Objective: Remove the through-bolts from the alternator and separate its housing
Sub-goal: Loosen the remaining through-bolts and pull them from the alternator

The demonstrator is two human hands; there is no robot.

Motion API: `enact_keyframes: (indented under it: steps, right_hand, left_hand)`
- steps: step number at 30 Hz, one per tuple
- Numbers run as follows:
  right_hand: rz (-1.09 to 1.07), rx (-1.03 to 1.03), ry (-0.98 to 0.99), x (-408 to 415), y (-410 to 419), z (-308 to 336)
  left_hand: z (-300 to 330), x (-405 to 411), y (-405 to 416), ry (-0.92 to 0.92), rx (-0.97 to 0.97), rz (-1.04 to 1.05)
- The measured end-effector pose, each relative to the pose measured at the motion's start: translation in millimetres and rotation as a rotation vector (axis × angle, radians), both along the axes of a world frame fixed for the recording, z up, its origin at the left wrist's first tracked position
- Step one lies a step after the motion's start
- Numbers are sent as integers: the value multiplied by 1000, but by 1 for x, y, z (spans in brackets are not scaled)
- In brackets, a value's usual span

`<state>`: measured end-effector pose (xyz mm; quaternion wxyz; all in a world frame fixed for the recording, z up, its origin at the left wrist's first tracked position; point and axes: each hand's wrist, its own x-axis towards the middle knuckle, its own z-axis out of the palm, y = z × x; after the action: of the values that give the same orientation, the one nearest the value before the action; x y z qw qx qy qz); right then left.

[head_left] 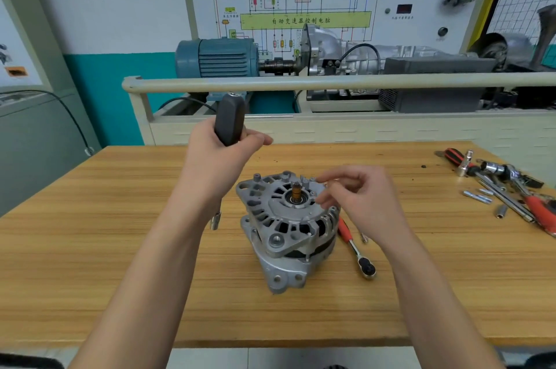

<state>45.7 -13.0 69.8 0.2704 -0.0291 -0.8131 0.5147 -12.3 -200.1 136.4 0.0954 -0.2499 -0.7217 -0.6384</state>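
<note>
A: Alternator (290, 227) position?

B: Near the middle of the wooden worktop (120, 248), standing on its lower housing, slotted upper housing facing up. A copper-coloured shaft end (296, 192) projects from the centre of the upper housing.

A: Left hand (219, 152)?

B: Raised above the worktop, to the left of and behind the alternator. Its grip is clamped round a dark driver handle (230, 119). A thin shank runs down behind the wrist and ends in a small socket (215, 218), just left of the alternator. Whether the socket touches the worktop cannot be told.

A: Right hand (361, 197)?

B: Over the right rear rim of the upper housing. Fingers are curled, thumb and forefinger tips drawn together at the rim. A small item may be pinched there, but it is too small to confirm.

A: Other tools?

B: A ratchet (356, 248) with a red handle lies on the worktop just right of the alternator, head toward the near edge. A small bolt (364, 238) lies beside it. At the far right of the worktop: a red-handled tool cluster (511, 188), loose sockets and two bolts (478, 196).

A: Background?

B: A training bench with a blue motor (216, 57), a gearbox and a wiring diagram board (301, 7).
</note>
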Motion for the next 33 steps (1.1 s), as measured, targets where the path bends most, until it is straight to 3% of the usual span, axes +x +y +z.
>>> enact_keyframes:
  steps: [7, 14, 17, 20, 27, 33]
  right_hand:
    - [33, -11, -90, -33, 14, -7]
    - [22, 23, -42, -46, 12, -10]
    - [29, -58, 0, -51, 8, -11]
    - [35, -185, 19, -52, 4, -18]
    - [-60, -263, 20, -47, -4, -20]
    - [-182, -212, 41, -34, -11, -22]
  left_hand:
    - [0, 2, -1, -49, 84, -67]
    - [-5, -1, -2, -75, 104, -95]
    - [-6, -1, -3, -100, 133, -117]
    - [-4, -2, -4, -133, 214, -144]
    - [5, 3, 2, -153, 429, -235]
    - [4, 5, 20, -211, 536, -295]
